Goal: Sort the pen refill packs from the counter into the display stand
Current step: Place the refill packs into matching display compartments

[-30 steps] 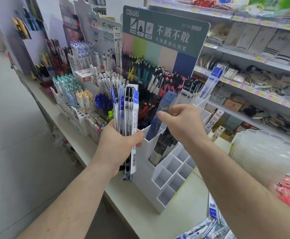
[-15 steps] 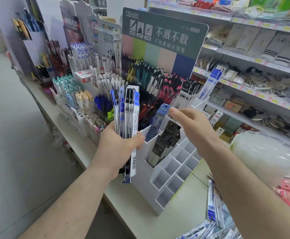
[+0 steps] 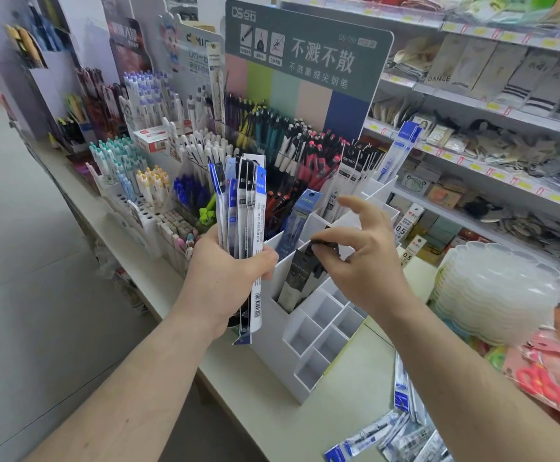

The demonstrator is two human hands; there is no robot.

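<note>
Centrally, left hand (image 3: 228, 281) fingers curled round a refill pack bundle (image 3: 242, 208), right hand (image 3: 358, 258) fingers spread, thumb and forefinger pinching a black pack (image 3: 300, 275) in the display stand (image 3: 322, 328).

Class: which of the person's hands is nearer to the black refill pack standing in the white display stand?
Right. The right hand pinches the top of the black refill pack; the left hand, beside the stand, grips a bundle of refill packs.
</note>
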